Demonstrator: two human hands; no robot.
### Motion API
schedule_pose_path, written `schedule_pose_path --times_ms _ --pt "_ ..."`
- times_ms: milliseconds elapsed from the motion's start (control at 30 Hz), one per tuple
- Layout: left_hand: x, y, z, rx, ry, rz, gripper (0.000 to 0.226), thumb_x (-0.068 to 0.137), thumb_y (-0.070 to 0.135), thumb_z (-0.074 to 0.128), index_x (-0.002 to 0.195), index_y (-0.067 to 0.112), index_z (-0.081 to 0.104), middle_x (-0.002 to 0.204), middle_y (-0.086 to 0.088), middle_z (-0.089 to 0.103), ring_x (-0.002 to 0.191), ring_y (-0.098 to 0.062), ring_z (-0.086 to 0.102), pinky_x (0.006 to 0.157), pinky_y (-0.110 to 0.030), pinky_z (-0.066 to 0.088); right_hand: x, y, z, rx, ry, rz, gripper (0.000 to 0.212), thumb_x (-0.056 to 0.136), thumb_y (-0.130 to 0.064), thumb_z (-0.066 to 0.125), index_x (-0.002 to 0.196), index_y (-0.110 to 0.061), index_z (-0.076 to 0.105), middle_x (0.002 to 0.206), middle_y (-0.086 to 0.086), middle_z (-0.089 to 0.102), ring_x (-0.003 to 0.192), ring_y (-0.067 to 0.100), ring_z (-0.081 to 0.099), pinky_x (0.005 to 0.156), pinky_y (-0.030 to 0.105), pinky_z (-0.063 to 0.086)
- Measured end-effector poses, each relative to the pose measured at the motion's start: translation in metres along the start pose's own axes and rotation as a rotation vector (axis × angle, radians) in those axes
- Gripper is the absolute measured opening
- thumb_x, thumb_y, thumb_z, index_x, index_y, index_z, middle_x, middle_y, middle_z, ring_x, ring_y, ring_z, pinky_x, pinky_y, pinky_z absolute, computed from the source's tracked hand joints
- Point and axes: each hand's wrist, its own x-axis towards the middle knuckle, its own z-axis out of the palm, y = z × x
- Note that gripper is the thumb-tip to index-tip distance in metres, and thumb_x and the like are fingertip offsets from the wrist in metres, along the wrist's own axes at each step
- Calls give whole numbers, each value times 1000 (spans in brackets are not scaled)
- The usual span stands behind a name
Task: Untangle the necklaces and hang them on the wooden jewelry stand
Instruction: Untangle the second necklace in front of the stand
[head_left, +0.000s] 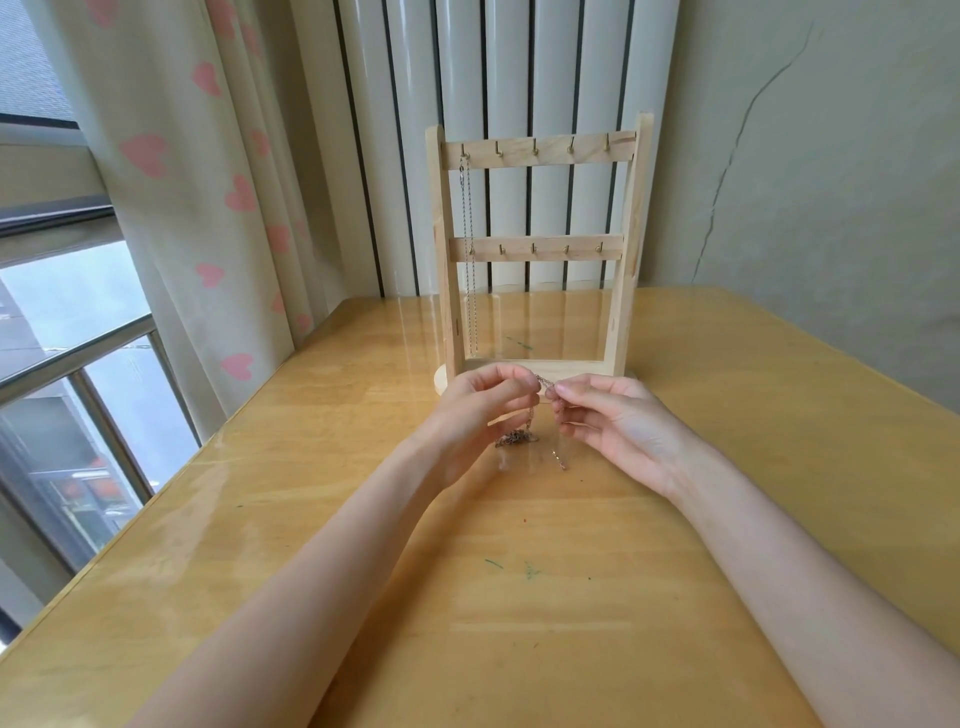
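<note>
Both hands' fingers (524, 387) pinch a chain (545, 383) over the glossy wooden table (519, 597); heart-print curtain (208, 182) left.

A tangled chain necklace (524, 431) was held up above the table, its bunched part hanging low at 7 o'clock of the pinch point. The wooden jewelry stand (535, 249) stood upright just behind, at 12 o'clock. One silver chain (469, 249) was hung from the top rail's leftmost hook.
</note>
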Motion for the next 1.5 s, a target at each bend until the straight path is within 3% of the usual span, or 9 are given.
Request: schedule_pose_path --times_ms 300,533,733,1000,1167,1333,1500 --pt "-1 -2 6 78 -24 1 16 92 13 55 77 17 58 74 1 62 69 -6 59 76 -21 48 -2 -2 1 -28 -31 -2 6 86 -4 59 84 -4 64 66 4 62 64 12 60 66 23 51" --pt "0 1 4 -105 0 -20 21 90 4 54 72 15 57 76 3 65 73 -8 64 75 -21 52 -2 -2 1 -71 -36 -5 6 84 -3 61 80 -7 64 66 3 59 64 13 57 65 22 49" --pt "1 1 3 -117 4 -13 19 89 5 55 72 14 57 77 2 63 71 -9 62 73 -20 52 -2 -2 1 -93 -40 3 5 82 -3 64 80 -7 65 70 3 63 69 12 60 69 23 49" --pt "1 -3 5 113 18 81 16 85 2 62 87 15 52 78 -1 61 72 -9 61 75 -22 50 -3 -3 2 -85 16 -16 9 86 -10 61 80 -6 65 65 2 64 62 11 59 63 22 47" --pt "1 -5 6 286 70 183 19 84 3 65 85 14 49 82 -9 59 74 -16 59 74 -26 51 -2 -2 2 -161 84 -39 7 85 -9 63 83 -5 68 67 3 62 58 12 51 61 23 44" --pt "1 -6 7 346 98 232 22 82 3 67 80 13 48 75 -9 63 66 -9 62 67 -19 52 -3 -3 1 -321 137 -103 5 81 -4 67 83 -5 71 68 2 65 56 8 51 59 21 43" --pt "2 -7 8 374 110 231 23 82 2 67 79 14 47 76 -7 64 67 -8 64 72 -24 54 -2 -2 2 -385 167 -147 6 80 -3 68 77 -8 67 62 -2 61 52 5 51 53 15 43"
